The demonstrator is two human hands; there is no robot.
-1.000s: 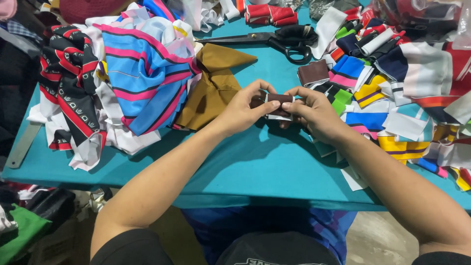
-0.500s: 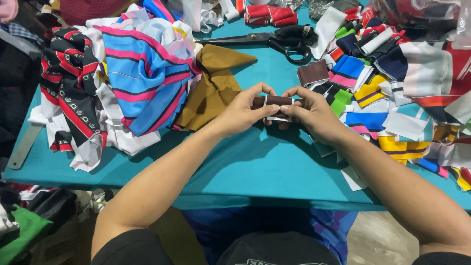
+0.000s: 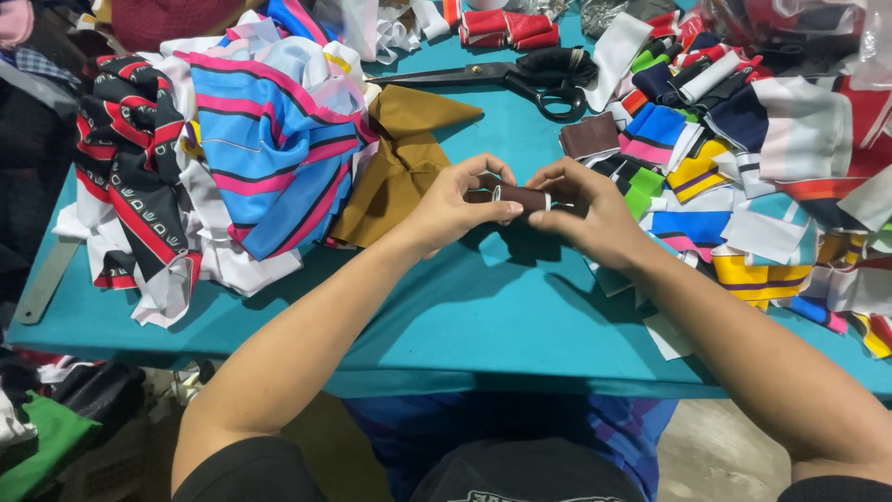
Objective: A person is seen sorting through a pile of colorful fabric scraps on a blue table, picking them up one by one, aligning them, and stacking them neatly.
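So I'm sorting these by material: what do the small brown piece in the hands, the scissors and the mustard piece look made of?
The brown strip, pinched between left hand and right hand, looks like knitted fabric, matte, folded with a pale edge. The scissors look like dark metal blades with black, probably plastic-coated handles. The mustard piece seems a soft woven or knit cloth, matte and creased.

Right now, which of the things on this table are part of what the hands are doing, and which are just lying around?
In hand:
- left hand and right hand, both pinching the ends of the small dark brown rolled fabric piece

Lying about:
- black-handled scissors
- mustard cloth
- blue and pink striped fabric
- heap of coloured offcuts
- red rolls
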